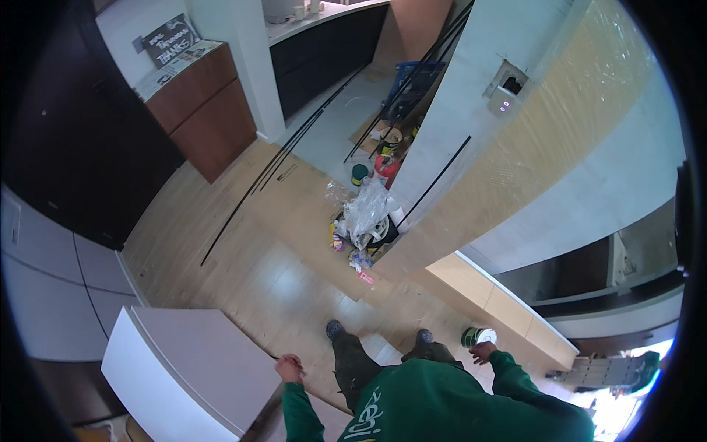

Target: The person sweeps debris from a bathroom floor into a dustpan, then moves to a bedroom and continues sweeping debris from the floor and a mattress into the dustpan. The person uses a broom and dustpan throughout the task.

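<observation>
My left hand (290, 367) hangs over the floor beside a pale-topped cabinet (210, 353), its fingers loosely bent and apart. Nothing shows in it. At my right side, my right hand (482, 353) has its fingers curled at the rim of a small green tin with a white lid (479, 337). The tin looks upright, and the hand appears closed on it, though the exact grip is hidden. Both arms are in green sleeves.
Ahead lie a pile of plastic wrap (367, 214), a red container (386, 166), another green tin (359, 174) and long black strips (280, 158). Cardboard sheeting (294, 199) covers part of the floor. A film-wrapped panel (515, 155) stands at right, a dark door (74, 125) at left.
</observation>
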`<state>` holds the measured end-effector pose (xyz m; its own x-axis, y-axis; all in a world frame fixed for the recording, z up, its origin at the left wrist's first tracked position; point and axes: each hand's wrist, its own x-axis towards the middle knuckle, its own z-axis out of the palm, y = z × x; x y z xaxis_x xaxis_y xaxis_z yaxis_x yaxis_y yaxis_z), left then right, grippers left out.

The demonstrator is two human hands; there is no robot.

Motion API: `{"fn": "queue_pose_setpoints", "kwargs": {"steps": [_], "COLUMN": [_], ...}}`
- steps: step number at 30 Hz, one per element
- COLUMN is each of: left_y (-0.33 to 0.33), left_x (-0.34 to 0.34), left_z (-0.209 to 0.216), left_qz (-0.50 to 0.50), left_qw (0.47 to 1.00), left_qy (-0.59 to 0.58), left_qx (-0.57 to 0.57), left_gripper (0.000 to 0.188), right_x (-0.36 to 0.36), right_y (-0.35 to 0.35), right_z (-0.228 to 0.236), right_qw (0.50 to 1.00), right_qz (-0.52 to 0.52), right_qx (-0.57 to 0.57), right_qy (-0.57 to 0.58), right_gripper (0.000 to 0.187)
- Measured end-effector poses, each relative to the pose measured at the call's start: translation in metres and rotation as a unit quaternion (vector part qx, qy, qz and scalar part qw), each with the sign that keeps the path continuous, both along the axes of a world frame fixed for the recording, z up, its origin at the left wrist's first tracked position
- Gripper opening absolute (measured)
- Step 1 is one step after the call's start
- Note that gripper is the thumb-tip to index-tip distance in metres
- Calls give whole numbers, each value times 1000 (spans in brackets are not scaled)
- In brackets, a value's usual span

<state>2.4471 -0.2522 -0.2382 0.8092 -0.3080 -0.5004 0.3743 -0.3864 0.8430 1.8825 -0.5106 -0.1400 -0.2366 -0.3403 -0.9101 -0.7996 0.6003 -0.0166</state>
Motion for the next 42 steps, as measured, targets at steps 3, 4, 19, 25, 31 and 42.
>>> {"fn": "queue_pose_setpoints", "kwargs": {"steps": [3,4,19,25,31,42], "left_y": [-50,-65,-66,-154,-174,-268], "left_x": [67,80,26,-34,-163,-348], "left_z": [21,20,-50,-7,22,18], "left_qz": [72,32,-298,-320,-409,-927], "left_qw": [974,982,908,920,882,245], "left_qy": [157,147,191,125,145,-214], "left_qx": [-143,-118,225,189,181,188], "left_gripper": [20,16,25,14,19,24], "right_x": [15,21,0,-107,-197,-286], "right_y": [29,35,161,227,242,269], "right_z": [24,30,0,-62,-80,-70], "right_qw": [987,985,900,877,782,702], "right_qz": [-144,-160,-379,-445,-591,-673], "right_qx": [-26,-51,-175,-139,-181,-209], "right_qy": [-68,-44,-121,-116,-81,-102], "right_gripper": [38,37,28,37,41,36]}}
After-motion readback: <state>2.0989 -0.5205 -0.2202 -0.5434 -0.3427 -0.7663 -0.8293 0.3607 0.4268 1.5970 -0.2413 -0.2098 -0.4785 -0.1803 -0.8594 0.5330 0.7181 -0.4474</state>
